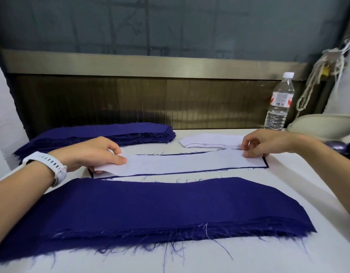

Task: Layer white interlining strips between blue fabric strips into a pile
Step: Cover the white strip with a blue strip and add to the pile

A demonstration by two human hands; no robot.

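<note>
Head view: white table (pixel 288 259), grey panel (pixel 170 22)

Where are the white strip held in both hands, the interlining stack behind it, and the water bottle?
white strip (pixel 190 163): head view, middle of its flat face.
interlining stack (pixel 209 140): head view, on the top sheet.
water bottle (pixel 281 99): head view, on its label.

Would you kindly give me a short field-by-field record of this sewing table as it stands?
Left hand: pinches left end of white strip
Right hand: pinches its right end
White strip: spread over a blue strip, dark edges showing around it
Near pile: blue fabric, frayed front edge
Far left: blue stack
Far right: white stack; water bottle behind it
</note>
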